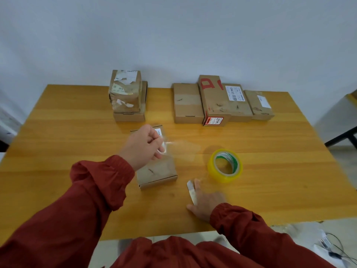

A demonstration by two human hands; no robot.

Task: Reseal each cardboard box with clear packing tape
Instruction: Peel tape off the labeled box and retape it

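Small box (158,173): directly under my left hand (144,147), which pinches a strip of clear tape (179,149) trailing toward the tape roll (225,165). Right hand (207,200): blurred, low on the desk (77,122), pale sliver (191,192) alongside; grip unclear. Step, I judge: laying the strip. Next: align over the seam, press flat.

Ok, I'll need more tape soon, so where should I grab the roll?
From above, at its near side: the roll lies flat, hole up, so hook a thumb inside and fingers on the yellow outer wall. The right hand is nearest; the left hand pinches a tape strip.
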